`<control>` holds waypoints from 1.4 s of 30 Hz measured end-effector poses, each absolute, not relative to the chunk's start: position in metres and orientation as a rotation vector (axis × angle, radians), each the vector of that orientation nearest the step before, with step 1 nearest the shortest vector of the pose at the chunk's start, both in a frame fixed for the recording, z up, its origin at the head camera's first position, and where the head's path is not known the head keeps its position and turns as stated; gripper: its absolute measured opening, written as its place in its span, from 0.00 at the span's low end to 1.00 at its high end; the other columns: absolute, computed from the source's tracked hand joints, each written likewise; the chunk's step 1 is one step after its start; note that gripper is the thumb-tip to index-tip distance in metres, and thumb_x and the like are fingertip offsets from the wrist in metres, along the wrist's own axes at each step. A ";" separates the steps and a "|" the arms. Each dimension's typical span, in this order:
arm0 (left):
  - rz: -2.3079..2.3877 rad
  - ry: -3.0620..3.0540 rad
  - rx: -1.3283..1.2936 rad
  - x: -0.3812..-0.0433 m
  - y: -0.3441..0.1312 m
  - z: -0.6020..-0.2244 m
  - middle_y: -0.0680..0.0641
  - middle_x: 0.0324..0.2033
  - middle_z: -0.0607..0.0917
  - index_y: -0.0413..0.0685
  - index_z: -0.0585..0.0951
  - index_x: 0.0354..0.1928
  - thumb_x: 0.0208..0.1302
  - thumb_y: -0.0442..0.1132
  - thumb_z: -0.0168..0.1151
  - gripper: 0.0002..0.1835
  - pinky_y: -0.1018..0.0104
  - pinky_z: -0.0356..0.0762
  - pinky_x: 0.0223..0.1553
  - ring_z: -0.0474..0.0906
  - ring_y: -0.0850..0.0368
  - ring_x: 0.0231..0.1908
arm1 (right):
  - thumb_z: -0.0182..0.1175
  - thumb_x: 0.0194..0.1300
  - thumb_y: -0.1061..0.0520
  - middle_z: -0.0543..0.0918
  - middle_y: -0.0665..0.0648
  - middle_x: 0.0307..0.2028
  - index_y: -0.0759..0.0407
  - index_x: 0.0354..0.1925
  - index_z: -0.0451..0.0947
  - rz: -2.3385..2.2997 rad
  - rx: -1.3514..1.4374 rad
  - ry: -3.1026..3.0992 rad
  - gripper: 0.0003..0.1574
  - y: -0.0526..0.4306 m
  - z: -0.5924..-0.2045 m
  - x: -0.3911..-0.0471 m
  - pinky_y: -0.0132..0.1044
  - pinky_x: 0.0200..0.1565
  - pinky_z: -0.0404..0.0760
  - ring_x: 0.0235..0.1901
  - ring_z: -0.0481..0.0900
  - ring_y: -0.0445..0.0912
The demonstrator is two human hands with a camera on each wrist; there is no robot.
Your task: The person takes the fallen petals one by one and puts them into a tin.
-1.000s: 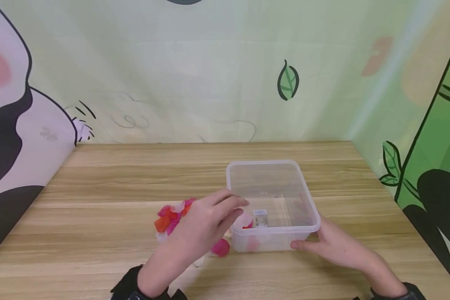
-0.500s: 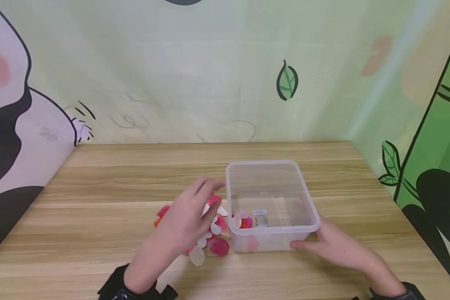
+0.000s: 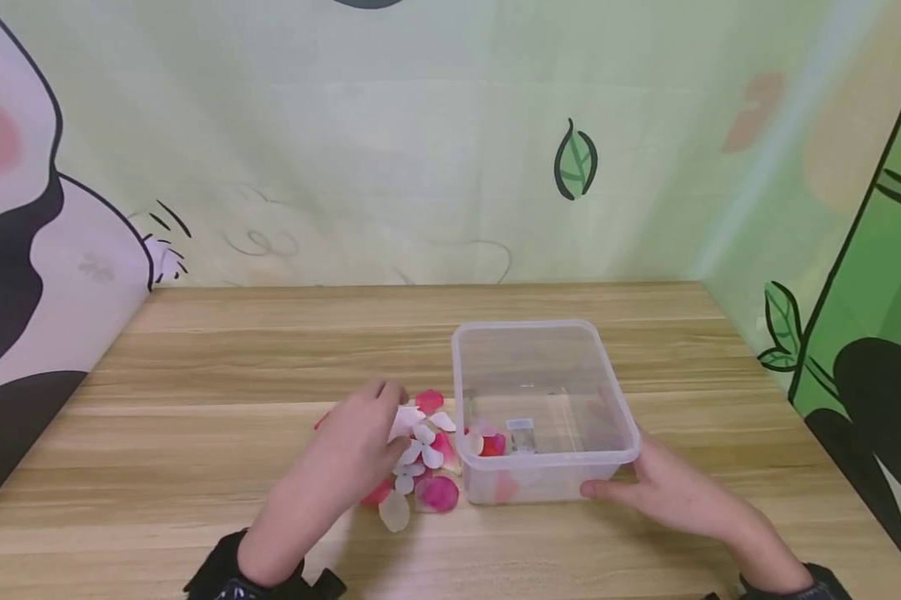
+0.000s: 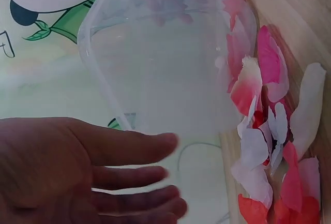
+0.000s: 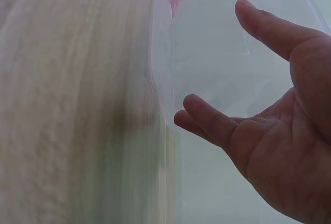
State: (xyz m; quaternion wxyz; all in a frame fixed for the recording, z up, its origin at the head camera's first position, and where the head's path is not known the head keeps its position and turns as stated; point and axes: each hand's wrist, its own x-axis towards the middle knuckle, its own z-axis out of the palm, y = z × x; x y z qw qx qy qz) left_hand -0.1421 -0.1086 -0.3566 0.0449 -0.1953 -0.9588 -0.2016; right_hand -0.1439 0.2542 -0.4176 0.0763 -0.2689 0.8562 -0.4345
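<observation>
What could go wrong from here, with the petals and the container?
The petals lie loose and overlapping, so the left hand might scatter them or pick up several together. Some lie right beside the clear container, so they could be dragged or pinched if the right hand shifts it. The rim stands above them, so a carried petal may catch there and drop outside.

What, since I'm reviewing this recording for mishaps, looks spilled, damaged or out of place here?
No damage shows, and the clear container stands upright on the wooden table. The only untidy thing is the loose pile of petals beside it, with just a few inside, though that may simply be work in progress.
</observation>
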 end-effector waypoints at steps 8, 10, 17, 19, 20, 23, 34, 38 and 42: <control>-0.541 -3.348 -0.455 -0.143 -0.111 -0.359 0.42 0.33 0.80 0.33 0.79 0.40 0.57 0.29 0.74 0.14 0.58 0.81 0.35 0.79 0.50 0.34 | 0.74 0.63 0.50 0.77 0.61 0.63 0.61 0.78 0.52 -1.323 -0.821 2.545 0.58 0.254 -0.418 -0.144 0.48 0.60 0.76 0.60 0.78 0.56; -0.531 -3.383 -0.459 -0.143 -0.112 -0.361 0.47 0.24 0.74 0.39 0.77 0.32 0.55 0.27 0.74 0.11 0.63 0.73 0.26 0.72 0.54 0.26 | 0.74 0.63 0.50 0.77 0.61 0.63 0.60 0.78 0.52 -1.326 -0.823 2.541 0.57 0.254 -0.418 -0.144 0.47 0.60 0.76 0.59 0.78 0.56; -0.482 -3.458 -0.457 -0.144 -0.113 -0.369 0.48 0.25 0.76 0.40 0.79 0.35 0.56 0.26 0.73 0.10 0.62 0.73 0.29 0.72 0.53 0.27 | 0.74 0.63 0.50 0.77 0.61 0.63 0.58 0.79 0.51 -1.329 -0.823 2.538 0.58 0.255 -0.418 -0.144 0.45 0.61 0.75 0.60 0.78 0.56; -0.486 -3.470 -0.450 -0.144 -0.113 -0.370 0.47 0.25 0.75 0.40 0.79 0.35 0.56 0.26 0.73 0.11 0.62 0.73 0.30 0.72 0.53 0.28 | 0.74 0.63 0.50 0.77 0.61 0.63 0.58 0.79 0.52 -1.327 -0.827 2.541 0.57 0.255 -0.418 -0.144 0.47 0.61 0.75 0.60 0.78 0.56; -0.482 -3.471 -0.456 -0.145 -0.112 -0.372 0.47 0.25 0.75 0.40 0.79 0.35 0.56 0.25 0.73 0.11 0.62 0.73 0.30 0.72 0.53 0.28 | 0.73 0.63 0.50 0.78 0.60 0.62 0.58 0.79 0.52 -1.324 -0.826 2.542 0.57 0.255 -0.418 -0.144 0.47 0.61 0.75 0.60 0.78 0.56; -0.472 -3.482 -0.453 -0.146 -0.111 -0.375 0.47 0.24 0.75 0.40 0.79 0.34 0.56 0.25 0.73 0.11 0.64 0.72 0.28 0.72 0.53 0.26 | 0.73 0.64 0.49 0.78 0.60 0.62 0.57 0.79 0.51 -1.318 -0.822 2.544 0.57 0.255 -0.417 -0.144 0.48 0.61 0.76 0.60 0.78 0.56; -0.427 -3.458 -0.475 -0.150 -0.112 -0.379 0.47 0.24 0.75 0.40 0.80 0.34 0.59 0.23 0.70 0.09 0.64 0.74 0.29 0.72 0.53 0.27 | 0.73 0.64 0.49 0.79 0.60 0.62 0.58 0.78 0.53 -1.314 -0.828 2.545 0.56 0.254 -0.417 -0.144 0.49 0.60 0.77 0.59 0.79 0.55; -0.443 -3.441 -0.490 -0.150 -0.113 -0.376 0.48 0.21 0.74 0.42 0.79 0.28 0.60 0.22 0.68 0.10 0.67 0.67 0.23 0.70 0.56 0.23 | 0.73 0.64 0.49 0.78 0.59 0.62 0.57 0.79 0.52 -1.306 -0.822 2.555 0.57 0.254 -0.416 -0.144 0.48 0.61 0.76 0.60 0.78 0.55; -0.462 -3.376 -0.532 -0.149 -0.116 -0.374 0.51 0.18 0.71 0.45 0.75 0.22 0.57 0.21 0.67 0.15 0.69 0.62 0.21 0.65 0.58 0.21 | 0.73 0.64 0.48 0.78 0.59 0.62 0.56 0.79 0.52 -1.299 -0.820 2.562 0.57 0.254 -0.416 -0.144 0.47 0.61 0.74 0.60 0.78 0.55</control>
